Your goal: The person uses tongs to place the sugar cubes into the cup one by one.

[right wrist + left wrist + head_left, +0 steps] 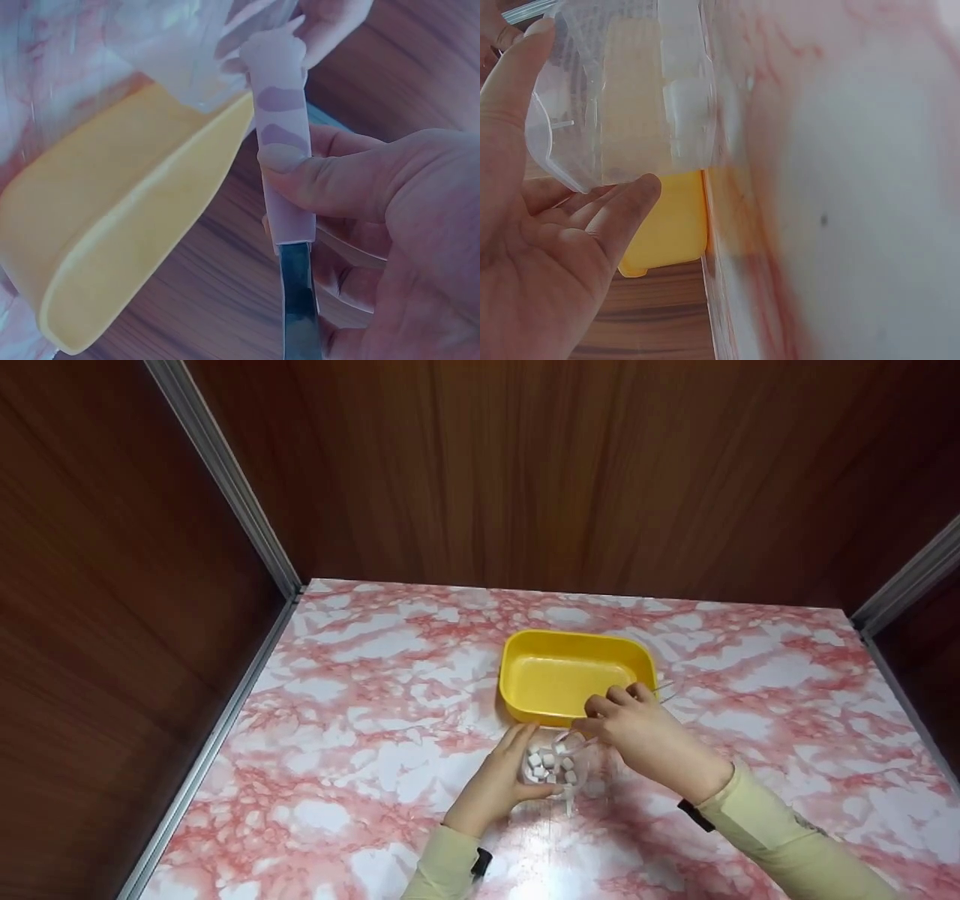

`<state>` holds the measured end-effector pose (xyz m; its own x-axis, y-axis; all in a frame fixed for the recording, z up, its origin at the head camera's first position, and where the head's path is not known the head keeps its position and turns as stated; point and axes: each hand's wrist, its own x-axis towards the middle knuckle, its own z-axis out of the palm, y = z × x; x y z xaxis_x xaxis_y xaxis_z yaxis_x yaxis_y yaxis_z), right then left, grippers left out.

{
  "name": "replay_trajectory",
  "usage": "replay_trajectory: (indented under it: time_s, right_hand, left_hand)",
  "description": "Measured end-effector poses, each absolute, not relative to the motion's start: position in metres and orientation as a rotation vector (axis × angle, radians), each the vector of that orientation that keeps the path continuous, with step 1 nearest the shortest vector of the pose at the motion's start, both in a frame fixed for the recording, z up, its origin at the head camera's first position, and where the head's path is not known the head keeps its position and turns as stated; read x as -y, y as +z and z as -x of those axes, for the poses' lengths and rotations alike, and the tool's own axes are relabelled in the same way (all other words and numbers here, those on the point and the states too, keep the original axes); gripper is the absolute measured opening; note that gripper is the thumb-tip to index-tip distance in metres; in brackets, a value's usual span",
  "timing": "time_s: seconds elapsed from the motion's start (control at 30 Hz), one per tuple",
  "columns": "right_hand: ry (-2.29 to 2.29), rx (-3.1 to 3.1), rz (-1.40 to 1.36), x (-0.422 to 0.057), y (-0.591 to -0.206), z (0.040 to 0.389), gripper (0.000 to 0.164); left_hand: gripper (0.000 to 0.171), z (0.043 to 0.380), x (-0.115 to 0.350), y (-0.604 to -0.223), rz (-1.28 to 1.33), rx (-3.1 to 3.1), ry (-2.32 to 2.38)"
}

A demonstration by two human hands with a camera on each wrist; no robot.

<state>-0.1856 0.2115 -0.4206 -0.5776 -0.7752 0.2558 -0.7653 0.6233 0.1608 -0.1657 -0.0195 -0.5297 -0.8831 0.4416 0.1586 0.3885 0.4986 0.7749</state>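
Observation:
A clear plastic container (587,774) with several white cubes (548,760) stands on the table, just in front of a yellow basin. My left hand (495,780) grips it from the left, thumb at the near side and fingers at the far side. In the left wrist view, cubes show through the wall of the container (634,97). My right hand (637,731) pinches a pair of tongs (281,202) between thumb and fingers; they have metal arms and pale pink paw-shaped ends. The pink ends reach into the container and overlap a cube in the head view.
Behind the container sits the yellow basin (570,684), its bare floor showing. A red-and-white marbled tabletop (360,712) lies under everything. Dark wood-grain panels (480,472) close off the back and sides, with metal strips (232,480) along the corners.

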Motion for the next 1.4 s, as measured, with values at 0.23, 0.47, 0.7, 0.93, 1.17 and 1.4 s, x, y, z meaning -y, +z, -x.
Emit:
replay_trajectory:
  time_s: [0.23,0.47,0.7,0.93,1.17,1.4]
  right_hand:
    - [-0.09,2.545,-1.275,-0.209,-0.426,0.184,0.042]
    - [-0.146,2.579,-1.293,-0.206,-0.432,0.182,0.041]
    - [-0.174,2.558,-1.299,-0.205,-0.436,0.183,0.043]
    - [-0.167,2.545,-1.307,-0.205,-0.441,0.183,0.043]
    - [-0.159,2.554,-1.298,-0.206,-0.44,0.183,0.046]
    - [-0.107,2.568,-1.279,-0.208,-0.439,0.182,0.047]
  left_hand:
    - [0.095,0.166,0.02,-0.528,-0.749,-2.668,1.359]
    - [0.095,0.165,0.019,-0.528,-0.74,-2.676,1.344]
    - [0.094,0.166,0.019,-0.526,-0.716,-2.67,1.336]
    - [0.094,0.165,0.018,-0.527,-0.694,-2.663,1.334]
    - [0.096,0.165,0.019,-0.528,-0.687,-2.64,1.354]
    - [0.095,0.165,0.019,-0.528,-0.694,-2.65,1.351]
